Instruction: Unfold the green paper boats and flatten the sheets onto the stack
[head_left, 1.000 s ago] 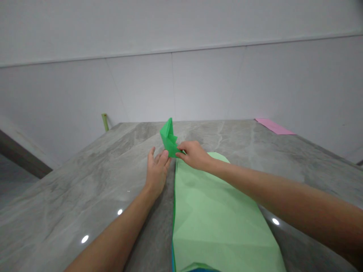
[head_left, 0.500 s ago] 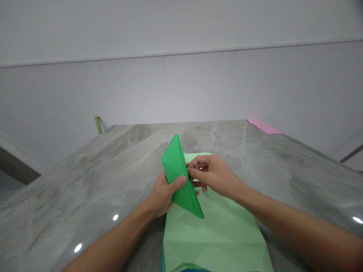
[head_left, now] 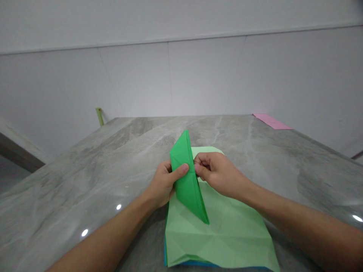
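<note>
In the middle of the frame, the left hand (head_left: pixel 162 186) clamps a folded green paper (head_left: pixel 184 187), thumb in front. At its right edge the right hand (head_left: pixel 221 172) bends its fingers narrow, though whether they grip it cannot be told. Below, toward the bottom of the frame, lies a creased pale-green sheet (head_left: pixel 227 230).

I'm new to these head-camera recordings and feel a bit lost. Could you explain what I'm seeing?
There is no machine: these are a person's bare hands, seen from one camera worn on the head, looking forward and down. The left hand holds a folded bright-green paper. The right hand is at its right edge; whether it grips is hard to tell. Beneath, a creased pale-green sheet lies over something blue on a grey marbled table. A pink sheet lies far right.
</note>
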`<state>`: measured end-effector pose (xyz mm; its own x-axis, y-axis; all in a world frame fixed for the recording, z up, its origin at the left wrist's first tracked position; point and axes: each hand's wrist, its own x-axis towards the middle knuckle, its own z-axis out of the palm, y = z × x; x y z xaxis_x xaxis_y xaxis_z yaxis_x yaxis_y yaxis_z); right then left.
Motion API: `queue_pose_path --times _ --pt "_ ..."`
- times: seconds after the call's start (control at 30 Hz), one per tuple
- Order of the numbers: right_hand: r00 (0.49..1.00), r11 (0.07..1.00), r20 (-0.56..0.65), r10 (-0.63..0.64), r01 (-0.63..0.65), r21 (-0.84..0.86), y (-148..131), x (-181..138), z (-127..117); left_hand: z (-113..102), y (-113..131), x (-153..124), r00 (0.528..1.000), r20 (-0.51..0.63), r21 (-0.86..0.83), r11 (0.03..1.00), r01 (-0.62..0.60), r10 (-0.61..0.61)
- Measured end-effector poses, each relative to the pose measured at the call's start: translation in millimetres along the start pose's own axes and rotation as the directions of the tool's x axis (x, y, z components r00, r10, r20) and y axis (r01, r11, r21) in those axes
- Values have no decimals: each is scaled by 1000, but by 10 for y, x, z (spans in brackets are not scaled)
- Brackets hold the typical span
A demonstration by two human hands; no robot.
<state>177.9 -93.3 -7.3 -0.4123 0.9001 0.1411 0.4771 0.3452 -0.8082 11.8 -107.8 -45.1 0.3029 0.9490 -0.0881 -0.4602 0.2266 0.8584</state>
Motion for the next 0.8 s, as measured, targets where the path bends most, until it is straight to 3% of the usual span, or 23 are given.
queue_pose_path --times 0.33,0.6,0.8 --pt "997 996 26 70 -71 54 -95 -11 -33 -42 35 -12 987 152 -67 996 55 -44" --pt "999 998 -4 41 -41 -43 -96 -28 0 -68 81 -45 965 258 -78 995 70 -48" --pt "997 998 48 62 -62 11 -141 -20 -7 -86 99 -44 945 321 -76 992 96 -67"
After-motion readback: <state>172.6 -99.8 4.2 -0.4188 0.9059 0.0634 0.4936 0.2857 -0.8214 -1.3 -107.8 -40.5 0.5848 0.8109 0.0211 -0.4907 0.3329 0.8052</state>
